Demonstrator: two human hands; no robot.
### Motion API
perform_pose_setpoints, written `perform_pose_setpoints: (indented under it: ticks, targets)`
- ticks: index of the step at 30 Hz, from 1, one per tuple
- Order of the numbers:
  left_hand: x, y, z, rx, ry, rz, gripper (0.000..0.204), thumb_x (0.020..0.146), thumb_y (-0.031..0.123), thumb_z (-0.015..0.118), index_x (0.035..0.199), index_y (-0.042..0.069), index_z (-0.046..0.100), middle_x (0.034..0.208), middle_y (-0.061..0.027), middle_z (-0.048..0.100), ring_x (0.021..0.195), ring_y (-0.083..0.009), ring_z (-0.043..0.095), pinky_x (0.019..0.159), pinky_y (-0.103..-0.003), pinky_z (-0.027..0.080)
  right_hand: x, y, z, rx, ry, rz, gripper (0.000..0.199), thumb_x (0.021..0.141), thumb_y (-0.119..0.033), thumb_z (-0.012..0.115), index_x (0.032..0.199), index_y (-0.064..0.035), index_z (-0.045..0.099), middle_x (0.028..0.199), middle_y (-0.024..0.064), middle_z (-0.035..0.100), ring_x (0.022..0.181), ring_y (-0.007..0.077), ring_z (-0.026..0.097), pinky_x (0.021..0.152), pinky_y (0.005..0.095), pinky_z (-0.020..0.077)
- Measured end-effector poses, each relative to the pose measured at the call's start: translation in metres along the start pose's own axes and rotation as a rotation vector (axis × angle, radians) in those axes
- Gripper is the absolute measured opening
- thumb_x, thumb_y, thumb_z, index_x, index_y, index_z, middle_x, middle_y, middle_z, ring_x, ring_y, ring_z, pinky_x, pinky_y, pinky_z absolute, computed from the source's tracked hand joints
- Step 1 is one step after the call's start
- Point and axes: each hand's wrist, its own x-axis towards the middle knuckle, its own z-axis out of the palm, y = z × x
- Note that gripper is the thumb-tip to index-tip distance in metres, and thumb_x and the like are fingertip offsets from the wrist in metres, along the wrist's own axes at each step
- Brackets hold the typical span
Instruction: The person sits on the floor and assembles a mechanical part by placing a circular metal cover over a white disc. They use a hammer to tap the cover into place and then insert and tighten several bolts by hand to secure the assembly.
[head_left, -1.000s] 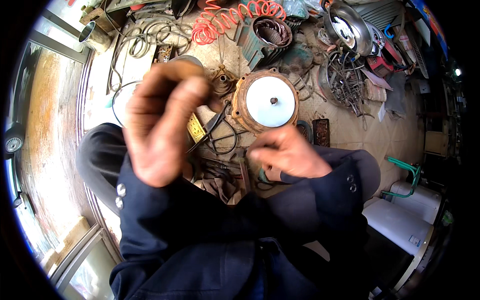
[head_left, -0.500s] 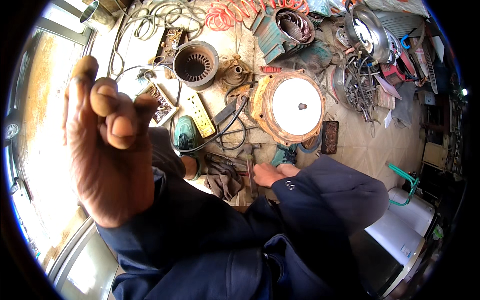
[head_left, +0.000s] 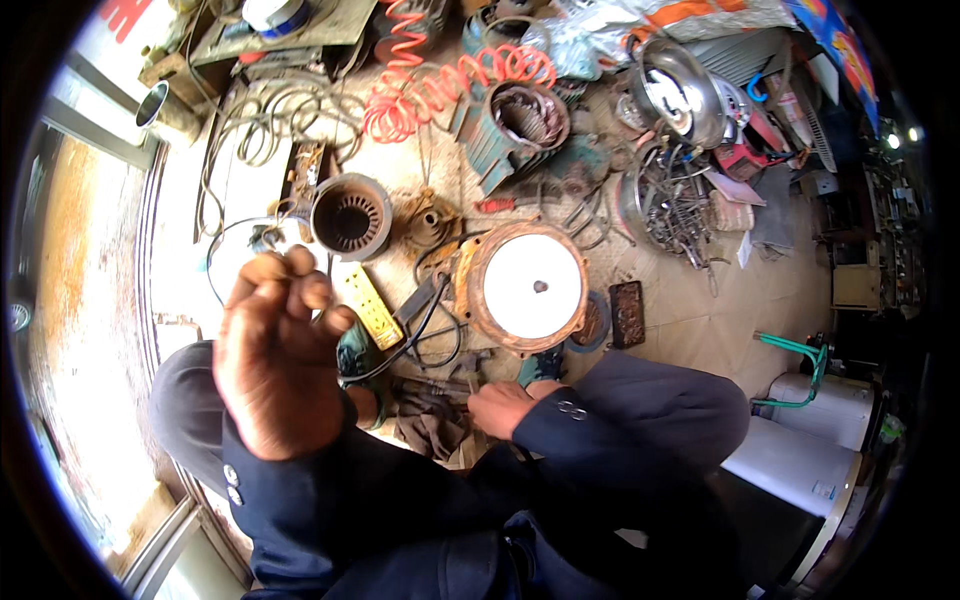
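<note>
My left hand (head_left: 285, 355) is raised on the left, palm toward me. Its fingers are loosely curled, with the thumb a little apart, and nothing shows between them. My right hand (head_left: 501, 408) is low between my knees, its fingers curled closed beside a hammer handle (head_left: 474, 384); whatever lies inside them is hidden. A dark crumpled rag (head_left: 432, 425) lies left of that hand. Beyond it stands a round rusty motor housing (head_left: 468, 300) with a white disc (head_left: 530, 288) on top. A yellow power strip (head_left: 370, 308) lies to the right of my left hand.
A slotted motor stator (head_left: 376, 238) and a rusty flanged part (head_left: 428, 216) stand beyond. Farther back are a green motor casing (head_left: 490, 150), red coiled hose (head_left: 395, 110) and looped cable (head_left: 270, 130). Metal scrap (head_left: 670, 205) fills a basin at right, near a steel bowl (head_left: 655, 65).
My left hand has moved right and down in view, its fingers curling further. My right hand now appears lower and more to the left. The view has shifted, showing more of the far floor.
</note>
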Motion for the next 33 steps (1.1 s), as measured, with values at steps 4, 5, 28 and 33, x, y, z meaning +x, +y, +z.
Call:
perform_pose_setpoints:
  ticks: [4,5,28,33]
  targets:
    - [0.005,-0.035,0.003,0.179,-0.106,-0.157,0.016,0.095,0.008,0.056,0.109,0.005,0.064,0.092,-0.0059,0.065,0.077,-0.0151,0.06,0.069,-0.032,0.053,-0.072,-0.028,-0.111,-0.079,0.101,-0.046,0.025,0.097,-0.023,0.068,0.095,0.0013,0.069,0.088,0.0213,0.071,0.085,0.0417,0.073,0.074,0.0497,0.0588]
    - [0.006,-0.044,0.0,0.242,-0.178,-0.205,0.016,0.094,0.006,0.057,0.108,0.005,0.064,0.086,-0.0041,0.063,0.071,-0.0135,0.057,0.066,-0.03,0.051,-0.085,-0.024,-0.133,-0.065,0.223,-0.058,0.025,0.097,-0.024,0.069,0.096,0.0004,0.069,0.089,0.0209,0.07,0.084,0.041,0.073,0.073,0.0494,0.0585]
    - [0.025,-0.112,0.028,1.95,-0.776,0.183,0.124,0.067,0.062,0.09,0.164,0.01,0.033,0.077,-0.022,0.074,0.074,-0.0401,0.075,0.067,-0.05,0.06,-0.05,0.027,-0.195,-0.545,0.749,-0.339,0.025,0.094,-0.023,0.072,0.083,-0.0057,0.058,0.081,0.0114,0.061,0.076,0.0313,0.07,0.061,0.0436,0.0567]
    - [0.022,-0.117,0.027,1.929,-0.706,0.173,0.126,0.065,0.066,0.088,0.163,0.008,0.035,0.074,-0.0201,0.073,0.071,-0.0385,0.075,0.065,-0.049,0.059,-0.042,0.034,-0.184,-0.416,0.861,-0.355,0.027,0.092,-0.02,0.077,0.079,-0.008,0.057,0.073,0.0082,0.057,0.061,0.0308,0.065,0.053,0.0435,0.0538]
